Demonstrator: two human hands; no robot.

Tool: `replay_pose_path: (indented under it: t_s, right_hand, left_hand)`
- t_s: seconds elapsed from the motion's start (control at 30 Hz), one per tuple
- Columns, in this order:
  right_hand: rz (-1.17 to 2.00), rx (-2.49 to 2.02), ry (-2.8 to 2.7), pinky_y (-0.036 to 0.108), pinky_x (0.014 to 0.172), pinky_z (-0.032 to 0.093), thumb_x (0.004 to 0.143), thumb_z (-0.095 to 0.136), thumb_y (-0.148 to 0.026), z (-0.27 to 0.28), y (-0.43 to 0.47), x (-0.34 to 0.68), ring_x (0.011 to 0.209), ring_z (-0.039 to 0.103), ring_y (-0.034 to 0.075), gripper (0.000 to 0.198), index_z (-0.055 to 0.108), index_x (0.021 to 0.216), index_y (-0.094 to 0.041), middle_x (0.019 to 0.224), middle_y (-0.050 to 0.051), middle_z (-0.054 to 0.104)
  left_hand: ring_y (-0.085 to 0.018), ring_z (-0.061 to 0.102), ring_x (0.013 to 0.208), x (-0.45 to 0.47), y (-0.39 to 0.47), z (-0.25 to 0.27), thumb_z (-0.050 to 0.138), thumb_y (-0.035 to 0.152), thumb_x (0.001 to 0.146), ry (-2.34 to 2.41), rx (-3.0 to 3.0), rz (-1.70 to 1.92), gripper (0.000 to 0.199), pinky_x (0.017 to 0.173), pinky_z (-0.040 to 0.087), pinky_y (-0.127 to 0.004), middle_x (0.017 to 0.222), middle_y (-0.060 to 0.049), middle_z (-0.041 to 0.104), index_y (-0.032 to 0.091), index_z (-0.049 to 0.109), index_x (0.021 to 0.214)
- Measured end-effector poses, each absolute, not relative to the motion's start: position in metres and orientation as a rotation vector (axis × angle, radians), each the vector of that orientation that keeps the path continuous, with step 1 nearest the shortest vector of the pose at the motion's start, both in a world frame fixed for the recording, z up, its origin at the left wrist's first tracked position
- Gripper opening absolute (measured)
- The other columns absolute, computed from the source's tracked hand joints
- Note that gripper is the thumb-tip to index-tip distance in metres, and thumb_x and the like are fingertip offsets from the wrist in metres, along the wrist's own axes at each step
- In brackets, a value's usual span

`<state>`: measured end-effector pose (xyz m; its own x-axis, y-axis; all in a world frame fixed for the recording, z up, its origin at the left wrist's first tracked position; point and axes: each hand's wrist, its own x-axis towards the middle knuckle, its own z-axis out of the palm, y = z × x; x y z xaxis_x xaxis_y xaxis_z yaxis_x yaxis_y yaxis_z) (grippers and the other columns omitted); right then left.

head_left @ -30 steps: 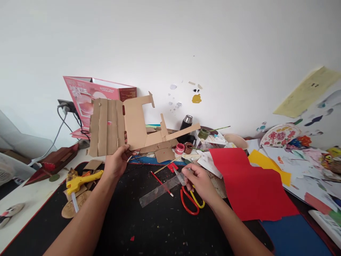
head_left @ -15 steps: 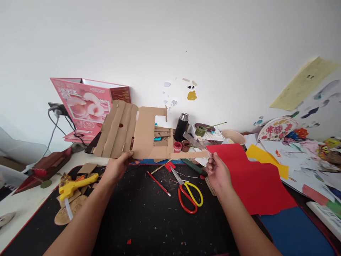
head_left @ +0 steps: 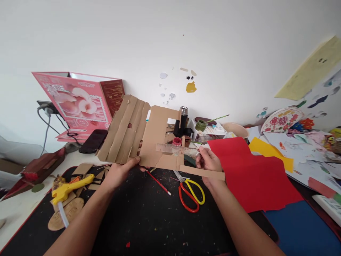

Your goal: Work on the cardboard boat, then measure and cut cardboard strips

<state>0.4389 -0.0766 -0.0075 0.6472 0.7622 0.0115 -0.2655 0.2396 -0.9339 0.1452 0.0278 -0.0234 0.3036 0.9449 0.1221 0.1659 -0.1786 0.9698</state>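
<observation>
cardboard sheet (head_left: 154,131) is brown, creased at left, cut away at right.

Bench (head_left: 18,211): white, bare along the left, with a black mat (head_left: 149,220) across the middle
Mat middle: a red pencil (head_left: 159,182) near the scissors (head_left: 182,182), bits of scrap scattered round
Mat left: yellow glue gun (head_left: 64,192) over cardboard scraps (head_left: 82,169)
White part: dark phone (head_left: 93,141)
Right: red sheet (head_left: 253,177), partly over a blue mat (head_left: 301,222)

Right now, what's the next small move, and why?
Perhaps press the clear ruler flat against the cardboard: the right hand holds it partly across the front, the left hand grips the cardboard, and whether ruler and cardboard touch is unclear.
</observation>
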Motion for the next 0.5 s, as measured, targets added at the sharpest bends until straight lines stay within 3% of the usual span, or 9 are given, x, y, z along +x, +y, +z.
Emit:
replay_pose_path:
  t_s: [0.1,0.23,0.5]
  right_hand:
    - [0.718,-1.155,-0.569,0.019,0.031,0.031,0.066,0.093,-0.068,-0.011,-0.074,0.435,0.033,0.047,0.008,0.059,0.057,0.074,-0.022,0.050,-0.007,0.058]
    - [0.707,-1.168,-0.613,0.018,0.029,0.030,0.070,0.089,-0.072,-0.011,-0.072,0.432,0.033,0.048,0.009,0.059,0.057,0.076,-0.023,0.051,-0.007,0.058]
    - [0.687,-1.180,-0.584,0.017,0.028,0.031,0.066,0.090,-0.076,-0.012,-0.063,0.434,0.032,0.047,0.009,0.062,0.059,0.077,-0.023,0.050,-0.007,0.058]
  left_hand:
    - [-0.037,0.075,0.104,0.145,0.024,-0.019,0.068,0.060,0.085,1.026,1.636,0.898,0.043,0.114,0.049,-0.047,0.087,-0.012,0.085,0.023,0.080,0.065]
    - [-0.035,0.075,0.106,0.148,0.017,-0.011,0.068,0.060,0.086,0.982,1.738,0.883,0.043,0.119,0.044,-0.046,0.084,-0.010,0.085,0.026,0.083,0.067]
    - [-0.034,0.078,0.092,0.155,0.013,-0.020,0.069,0.064,0.086,0.997,1.662,0.869,0.047,0.101,0.059,-0.046,0.079,-0.010,0.083,0.024,0.084,0.067]
